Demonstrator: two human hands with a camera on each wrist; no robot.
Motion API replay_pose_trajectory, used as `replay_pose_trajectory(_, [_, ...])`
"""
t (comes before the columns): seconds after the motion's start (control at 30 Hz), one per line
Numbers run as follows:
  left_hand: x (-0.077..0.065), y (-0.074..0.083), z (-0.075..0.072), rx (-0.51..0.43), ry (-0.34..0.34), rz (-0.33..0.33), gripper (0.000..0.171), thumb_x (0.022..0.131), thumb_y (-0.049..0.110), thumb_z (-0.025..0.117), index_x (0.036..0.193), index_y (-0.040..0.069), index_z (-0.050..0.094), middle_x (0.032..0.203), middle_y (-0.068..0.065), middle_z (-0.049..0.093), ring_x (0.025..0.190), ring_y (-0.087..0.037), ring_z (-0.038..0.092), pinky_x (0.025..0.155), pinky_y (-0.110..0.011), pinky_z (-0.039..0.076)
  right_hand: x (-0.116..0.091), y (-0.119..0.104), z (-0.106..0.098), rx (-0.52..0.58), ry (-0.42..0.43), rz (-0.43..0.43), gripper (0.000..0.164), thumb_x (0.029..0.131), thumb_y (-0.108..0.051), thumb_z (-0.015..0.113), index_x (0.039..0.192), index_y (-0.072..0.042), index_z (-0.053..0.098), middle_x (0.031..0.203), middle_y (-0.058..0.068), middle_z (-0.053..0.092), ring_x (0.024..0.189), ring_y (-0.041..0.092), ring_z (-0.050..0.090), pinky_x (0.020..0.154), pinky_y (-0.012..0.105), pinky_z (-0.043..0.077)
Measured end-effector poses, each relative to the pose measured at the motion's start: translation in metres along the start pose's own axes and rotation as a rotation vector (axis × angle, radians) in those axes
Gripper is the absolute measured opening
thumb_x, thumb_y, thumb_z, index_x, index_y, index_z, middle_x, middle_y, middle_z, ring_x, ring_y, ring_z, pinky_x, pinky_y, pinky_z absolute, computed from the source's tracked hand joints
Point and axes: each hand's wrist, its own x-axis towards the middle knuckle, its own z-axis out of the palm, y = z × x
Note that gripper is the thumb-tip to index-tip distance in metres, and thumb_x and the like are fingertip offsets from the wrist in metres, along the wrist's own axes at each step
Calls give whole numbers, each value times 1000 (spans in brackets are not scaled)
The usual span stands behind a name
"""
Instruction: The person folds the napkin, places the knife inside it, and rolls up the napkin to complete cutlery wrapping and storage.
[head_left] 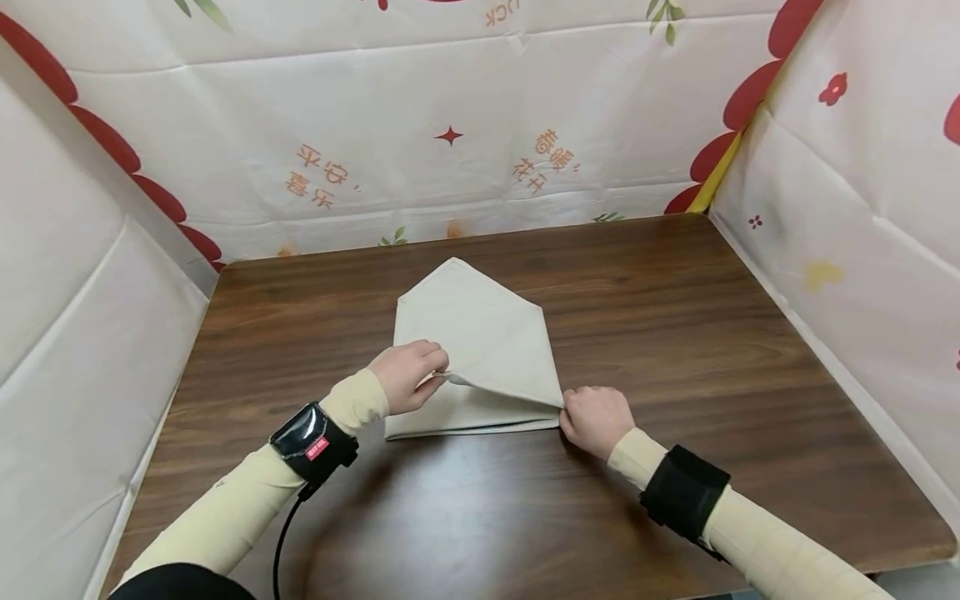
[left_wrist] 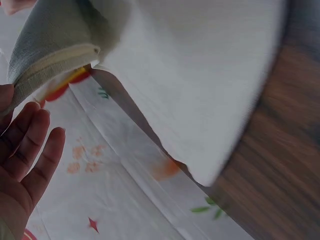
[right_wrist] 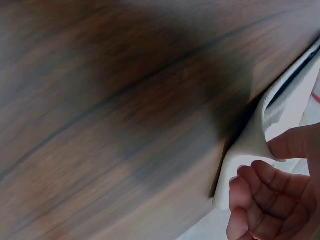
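An off-white folded cloth (head_left: 472,333) lies on the table, its far end tapering to a point. My left hand (head_left: 408,375) pinches the near edge of its upper layer and holds it raised, so a gap shows over the layer beneath. In the left wrist view the thumb side of that hand (left_wrist: 27,155) grips a thick folded hem, the other fingers extended. At the near right corner of the cloth, my right hand (head_left: 600,421) pinches the layers. The right wrist view shows its thumb against the cloth's curled edge (right_wrist: 250,142), with the fingers bent below.
The brown wooden table (head_left: 675,333) carries the cloth near its middle. A white printed sheet (head_left: 450,92) hangs behind it, with more white sheeting (head_left: 862,208) along the sides. Black bands (head_left: 686,500) circle both wrists, and a cable (head_left: 281,542) trails from the left one.
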Motion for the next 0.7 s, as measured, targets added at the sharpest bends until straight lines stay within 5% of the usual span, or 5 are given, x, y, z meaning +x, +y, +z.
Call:
replay_pose_trajectory(0.23, [-27, -10, 3, 7, -9, -33, 22, 72, 6, 68, 71, 12, 47, 68, 3, 46, 60, -13, 47, 48, -29, 42, 0, -4, 7, -18, -45, -88, 23, 67, -10, 65, 54, -9, 46, 47, 3, 47, 39, 20, 45, 36, 34, 34])
replay_pose_trajectory(0.53, [-59, -21, 17, 2, -94, -49, 28, 60, 1, 63, 61, 14, 38, 61, 6, 36, 55, -12, 42, 45, -26, 36, 6, -11, 14, -32, 8, -206, 20, 62, -9, 64, 55, -11, 45, 49, 3, 48, 42, 20, 47, 39, 33, 34])
replay_pose_trajectory(0.7, [-74, -26, 25, -26, -89, -55, 28, 57, -1, 61, 60, 13, 37, 60, 6, 35, 53, -12, 40, 46, -25, 35, 9, -18, 15, -33, 80, -247, 19, 62, -10, 63, 59, -10, 44, 52, 3, 47, 45, 21, 46, 41, 31, 33])
